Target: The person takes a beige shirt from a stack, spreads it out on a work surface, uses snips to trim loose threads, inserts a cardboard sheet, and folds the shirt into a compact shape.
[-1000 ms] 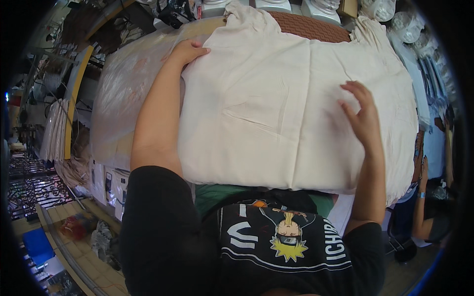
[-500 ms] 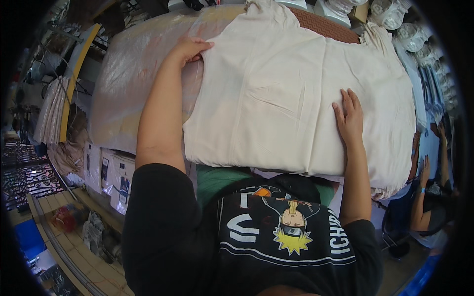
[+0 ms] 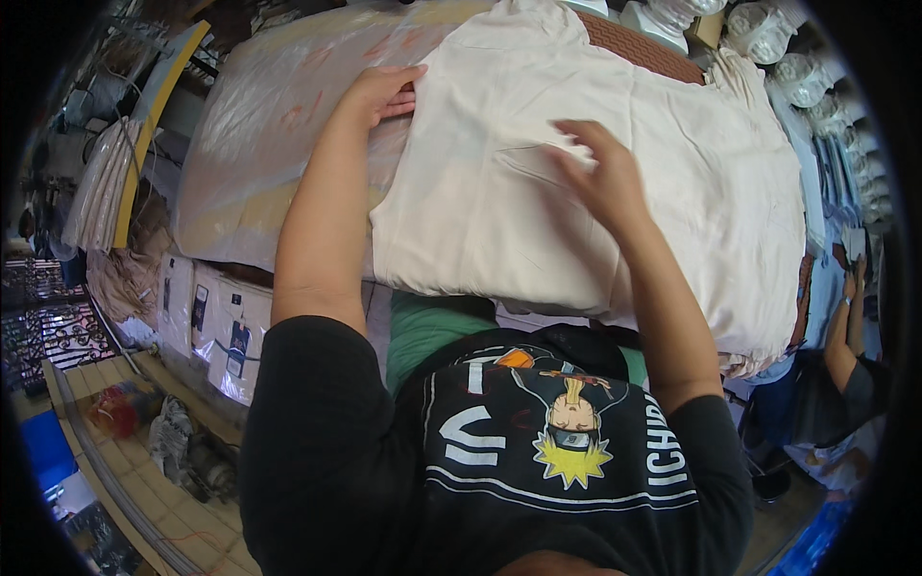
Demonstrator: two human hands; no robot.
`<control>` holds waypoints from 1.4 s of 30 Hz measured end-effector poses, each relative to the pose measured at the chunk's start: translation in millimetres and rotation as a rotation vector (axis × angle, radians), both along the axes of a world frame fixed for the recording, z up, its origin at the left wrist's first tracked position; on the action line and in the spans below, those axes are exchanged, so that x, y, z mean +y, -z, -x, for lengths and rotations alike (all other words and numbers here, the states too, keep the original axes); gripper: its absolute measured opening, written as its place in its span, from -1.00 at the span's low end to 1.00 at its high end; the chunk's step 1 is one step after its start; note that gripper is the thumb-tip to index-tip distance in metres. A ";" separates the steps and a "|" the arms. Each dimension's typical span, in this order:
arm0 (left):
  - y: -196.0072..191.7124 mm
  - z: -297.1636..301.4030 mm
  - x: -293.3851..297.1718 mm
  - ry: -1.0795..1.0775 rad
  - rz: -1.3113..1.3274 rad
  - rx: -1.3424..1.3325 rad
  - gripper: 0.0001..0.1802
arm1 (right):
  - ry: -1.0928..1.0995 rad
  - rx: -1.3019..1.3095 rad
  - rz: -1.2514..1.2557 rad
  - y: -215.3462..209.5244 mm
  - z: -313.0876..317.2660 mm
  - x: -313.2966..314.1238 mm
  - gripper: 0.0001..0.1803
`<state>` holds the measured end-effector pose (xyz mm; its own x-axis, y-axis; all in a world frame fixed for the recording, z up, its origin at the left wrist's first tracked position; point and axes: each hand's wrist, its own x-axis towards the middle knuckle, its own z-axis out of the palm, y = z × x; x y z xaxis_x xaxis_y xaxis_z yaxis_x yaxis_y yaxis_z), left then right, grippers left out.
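A cream garment (image 3: 499,206) lies spread over the work surface in front of me, with soft creases and bunched parts at its far end and far right. At its far left edge, my left hand (image 3: 389,94) has its fingers closed on the cloth's border. My right hand (image 3: 605,178) is raised over the middle of the garment, fingers apart, slightly blurred and holding nothing. Whatever lies under the garment is mostly covered.
A large plastic-wrapped bundle (image 3: 279,125) extends to the left. Brown textured matting (image 3: 639,48) shows at the back, near white plastic-wrapped forms (image 3: 759,29). Cardboard (image 3: 125,442) lies lower left. On the right, a co-worker's arm (image 3: 845,322) reaches toward pale blue cloth.
My right hand has lifted off the garment's right part and moved left over its middle. My left hand stays at the edge. The garment's near edge appears slightly farther away.
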<state>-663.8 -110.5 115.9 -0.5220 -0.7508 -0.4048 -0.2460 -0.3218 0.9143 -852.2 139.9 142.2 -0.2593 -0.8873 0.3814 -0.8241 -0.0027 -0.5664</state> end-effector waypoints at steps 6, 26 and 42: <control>-2.5 9.3 7.8 0.060 -0.067 0.100 -0.47 | 0.167 -0.053 -0.318 3.4 -67.9 -117.6 -0.54; 23.6 24.7 11.6 0.314 0.587 -0.060 -0.62 | 0.072 -0.569 -0.284 -3.2 -29.1 -120.6 -0.82; 17.7 18.2 32.0 0.325 0.091 0.001 -0.74 | 0.054 -0.626 -0.274 -17.4 -31.0 -114.2 -0.76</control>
